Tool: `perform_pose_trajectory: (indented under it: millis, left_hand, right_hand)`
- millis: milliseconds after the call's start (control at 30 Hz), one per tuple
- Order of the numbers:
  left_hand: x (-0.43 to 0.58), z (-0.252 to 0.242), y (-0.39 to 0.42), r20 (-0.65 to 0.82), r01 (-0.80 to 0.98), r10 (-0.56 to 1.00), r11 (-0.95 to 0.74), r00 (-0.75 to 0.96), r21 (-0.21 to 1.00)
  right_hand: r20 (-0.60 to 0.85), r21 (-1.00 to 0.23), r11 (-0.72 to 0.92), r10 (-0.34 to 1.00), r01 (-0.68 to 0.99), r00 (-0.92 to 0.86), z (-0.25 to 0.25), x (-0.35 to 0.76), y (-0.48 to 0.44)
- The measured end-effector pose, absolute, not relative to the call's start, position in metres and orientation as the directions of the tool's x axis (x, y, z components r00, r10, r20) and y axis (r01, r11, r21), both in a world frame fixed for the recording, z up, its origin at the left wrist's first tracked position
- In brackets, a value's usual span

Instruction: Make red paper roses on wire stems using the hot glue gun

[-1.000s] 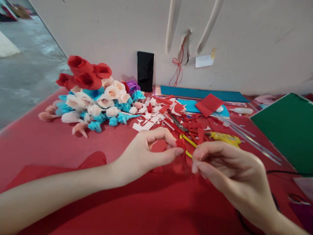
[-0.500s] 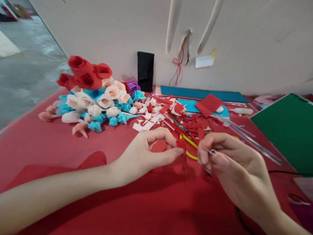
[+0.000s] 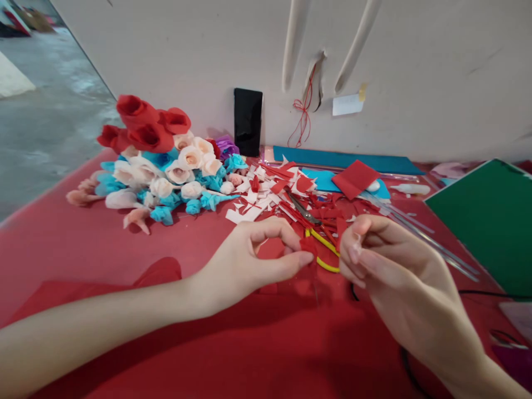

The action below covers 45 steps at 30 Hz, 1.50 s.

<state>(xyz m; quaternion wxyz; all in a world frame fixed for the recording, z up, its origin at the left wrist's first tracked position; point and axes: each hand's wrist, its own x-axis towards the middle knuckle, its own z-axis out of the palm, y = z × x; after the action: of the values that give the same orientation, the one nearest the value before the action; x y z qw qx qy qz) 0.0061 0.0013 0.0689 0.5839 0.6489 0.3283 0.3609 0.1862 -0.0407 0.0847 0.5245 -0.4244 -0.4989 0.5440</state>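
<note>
My left hand pinches a small gathered piece of red crepe paper between thumb and fingertips. A thin line hangs below the paper, too faint to name. To the right, my right hand is raised and closed, thumb against fingers, on a small whitish strand; whether it is thread or glue I cannot tell. Yellow-handled scissors lie just behind and between both hands, blades among paper scraps. Under my hands spreads a large red sheet.
Paper flowers in red, white and blue pile up at the left. Red and white scraps lie mid-table. A black phone leans on the wall. Clear sticks and a green board are at the right.
My right hand has moved slightly up and to the right, its fingertips closing more tightly over the whitish strand, whose loop no longer shows. My left hand stays nearly still.
</note>
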Motion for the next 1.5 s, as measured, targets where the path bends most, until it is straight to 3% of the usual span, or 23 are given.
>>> perform_pose_trajectory:
  millis: [333, 633, 900, 1500]
  left_hand:
    - [0.0065, 0.069, 0.002, 0.088, 0.008, 0.843, -0.109, 0.531, 0.994]
    - [0.0055, 0.0687, 0.0012, 0.083, -0.014, 0.848, -0.088, 0.524, 0.996]
    - [0.0061, 0.0691, 0.0018, 0.079, -0.013, 0.848, -0.085, 0.525, 0.996]
    - [0.0054, 0.0683, 0.0001, 0.061, 0.004, 0.844, -0.075, 0.534, 0.997]
  right_hand:
    - [0.031, -0.995, 0.022, 0.995, -0.101, -0.092, 0.0821, 0.1874, -0.0409]
    - [-0.049, -0.953, -0.1, 0.982, -0.285, -0.18, 0.0859, 0.1845, -0.0389]
    - [-0.068, -0.938, -0.138, 0.973, -0.319, -0.222, 0.0844, 0.1832, -0.0383]
    - [-0.035, -0.976, -0.082, 0.974, -0.2, -0.225, 0.082, 0.1857, -0.041]
